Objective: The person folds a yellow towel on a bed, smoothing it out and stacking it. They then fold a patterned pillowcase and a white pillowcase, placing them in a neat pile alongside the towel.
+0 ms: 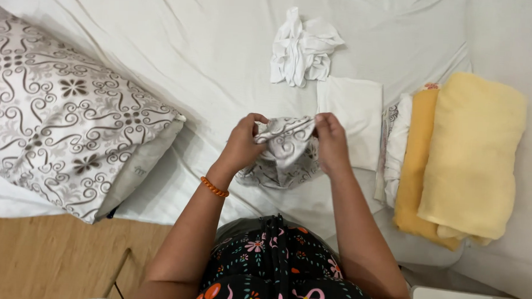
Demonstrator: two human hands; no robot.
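Head view, read left to right. A patterned pillow (64, 117) in grey-and-white scrollwork lies at the left edge of the bed (210, 51), which is covered by a white sheet; wooden floor (46, 259) shows below it. At centre, the left hand (242, 145), an orange bracelet (214, 187) on its wrist, has its fingers closed on the upper left edge of a small patterned cloth (284, 150); the right hand (332, 143) pinches the upper right edge, fingers narrow and holding fabric. The cloth is lifted just above the sheet, bunched between the two hands, its lower part sagging toward the bed. Beyond it, a crumpled white cloth (303, 49) rests on the sheet, and a folded white cloth (351, 111) lies just beside the right hand. At the right, a folded orange towel (415, 162) sits partly under a folded pale yellow towel (472, 152). Judged from the bunching, a clean result calls for sliding each grip out to a true corner, drawing the top edge taut and level, and letting the fabric hang free before laying it flat
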